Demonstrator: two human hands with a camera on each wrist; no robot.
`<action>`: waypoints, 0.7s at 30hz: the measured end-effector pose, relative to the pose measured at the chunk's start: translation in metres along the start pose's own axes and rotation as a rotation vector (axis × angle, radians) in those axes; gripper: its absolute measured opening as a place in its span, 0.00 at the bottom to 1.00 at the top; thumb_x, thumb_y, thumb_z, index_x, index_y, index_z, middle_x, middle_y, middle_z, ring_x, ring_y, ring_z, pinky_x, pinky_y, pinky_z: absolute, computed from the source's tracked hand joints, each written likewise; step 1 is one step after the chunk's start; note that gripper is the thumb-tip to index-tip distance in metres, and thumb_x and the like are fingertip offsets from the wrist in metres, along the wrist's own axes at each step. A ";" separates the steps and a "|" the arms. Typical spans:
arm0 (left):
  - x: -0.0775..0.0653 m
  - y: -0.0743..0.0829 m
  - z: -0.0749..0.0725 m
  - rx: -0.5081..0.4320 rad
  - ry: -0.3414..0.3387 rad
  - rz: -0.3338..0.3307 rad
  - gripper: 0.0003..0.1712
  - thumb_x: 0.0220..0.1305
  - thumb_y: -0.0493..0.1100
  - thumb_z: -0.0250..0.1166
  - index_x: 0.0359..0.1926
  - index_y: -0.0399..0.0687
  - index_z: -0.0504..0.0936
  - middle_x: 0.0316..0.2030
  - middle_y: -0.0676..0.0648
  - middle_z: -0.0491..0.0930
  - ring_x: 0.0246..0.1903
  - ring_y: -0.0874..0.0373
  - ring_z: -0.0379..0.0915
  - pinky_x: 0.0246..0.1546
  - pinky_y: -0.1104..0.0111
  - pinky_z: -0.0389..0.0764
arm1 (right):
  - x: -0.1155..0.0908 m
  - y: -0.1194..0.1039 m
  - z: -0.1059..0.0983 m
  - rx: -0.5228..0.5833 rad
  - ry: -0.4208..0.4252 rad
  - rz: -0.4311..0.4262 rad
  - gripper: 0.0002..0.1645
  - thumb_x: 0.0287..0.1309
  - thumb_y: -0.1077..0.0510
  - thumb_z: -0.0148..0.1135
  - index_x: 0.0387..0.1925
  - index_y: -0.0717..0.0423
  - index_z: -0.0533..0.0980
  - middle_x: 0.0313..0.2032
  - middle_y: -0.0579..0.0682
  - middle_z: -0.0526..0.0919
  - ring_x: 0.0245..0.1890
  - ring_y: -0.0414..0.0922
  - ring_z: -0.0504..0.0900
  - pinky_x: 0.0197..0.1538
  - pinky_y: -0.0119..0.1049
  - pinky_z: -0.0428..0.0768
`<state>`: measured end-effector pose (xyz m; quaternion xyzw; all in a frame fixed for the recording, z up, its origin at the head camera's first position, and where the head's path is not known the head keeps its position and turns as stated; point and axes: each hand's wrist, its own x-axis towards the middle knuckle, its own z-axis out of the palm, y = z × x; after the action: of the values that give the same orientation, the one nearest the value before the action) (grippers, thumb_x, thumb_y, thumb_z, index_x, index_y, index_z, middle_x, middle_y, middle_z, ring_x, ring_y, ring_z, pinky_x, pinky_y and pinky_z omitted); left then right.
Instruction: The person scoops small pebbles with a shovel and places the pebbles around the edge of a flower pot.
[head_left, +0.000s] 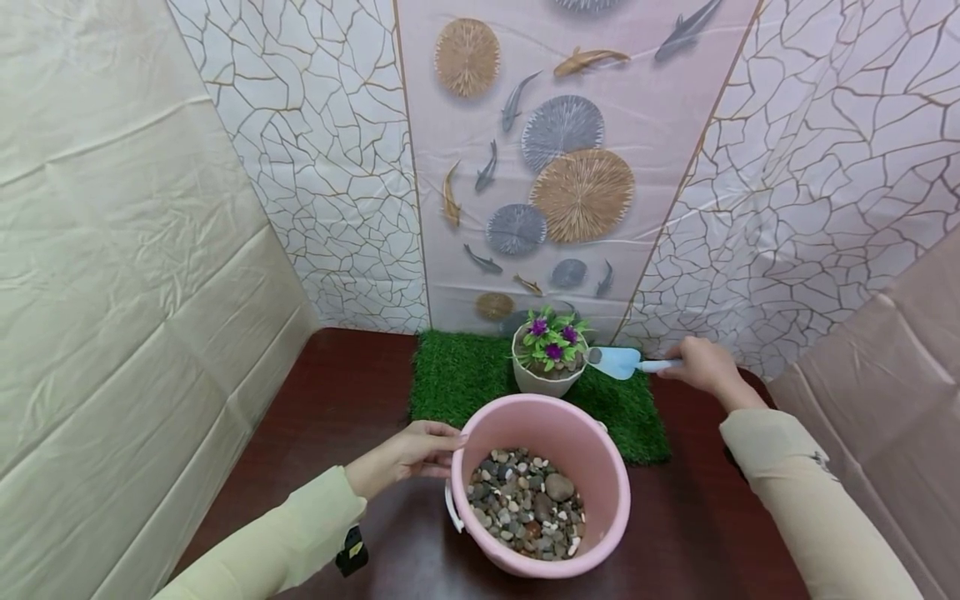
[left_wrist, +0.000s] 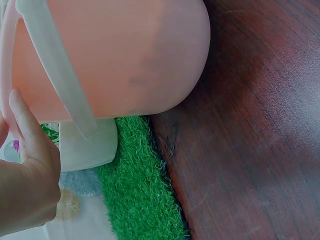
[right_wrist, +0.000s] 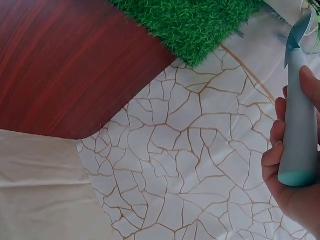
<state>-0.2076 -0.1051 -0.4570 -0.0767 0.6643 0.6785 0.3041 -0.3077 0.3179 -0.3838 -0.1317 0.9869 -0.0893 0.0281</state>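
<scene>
A pink bucket stands on the dark table with several pebbles in its bottom. My left hand grips its left rim, thumb on the edge, as the left wrist view also shows. My right hand holds a light blue trowel by its grey handle, fingers wrapped round it. The trowel's tip reaches the right rim of a white flower pot behind the bucket. Purple flowers and green leaves grow in the pot, with stones around them.
Beneath the pot lies a green artificial grass mat. The dark red-brown table runs up to a patterned backdrop. Cloth-covered walls stand on both sides. A white bucket handle hangs at the bucket's left.
</scene>
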 end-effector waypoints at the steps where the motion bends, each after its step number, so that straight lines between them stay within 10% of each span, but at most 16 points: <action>1: 0.000 0.000 0.000 -0.001 -0.003 0.001 0.15 0.62 0.39 0.62 0.48 0.36 0.77 0.23 0.53 0.80 0.22 0.65 0.79 0.27 0.72 0.85 | 0.001 -0.001 0.001 0.000 -0.001 0.003 0.21 0.52 0.55 0.68 0.41 0.70 0.80 0.35 0.65 0.84 0.27 0.54 0.81 0.26 0.46 0.77; 21: 0.000 -0.001 -0.001 -0.007 -0.001 0.000 0.15 0.62 0.38 0.62 0.49 0.35 0.77 0.24 0.52 0.81 0.23 0.64 0.79 0.31 0.70 0.86 | 0.016 -0.023 0.003 -0.088 0.079 0.046 0.09 0.51 0.59 0.68 0.30 0.63 0.83 0.24 0.57 0.83 0.20 0.49 0.77 0.23 0.46 0.78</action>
<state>-0.2074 -0.1056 -0.4577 -0.0771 0.6619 0.6808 0.3042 -0.3171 0.2911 -0.3826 -0.1066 0.9929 -0.0502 -0.0148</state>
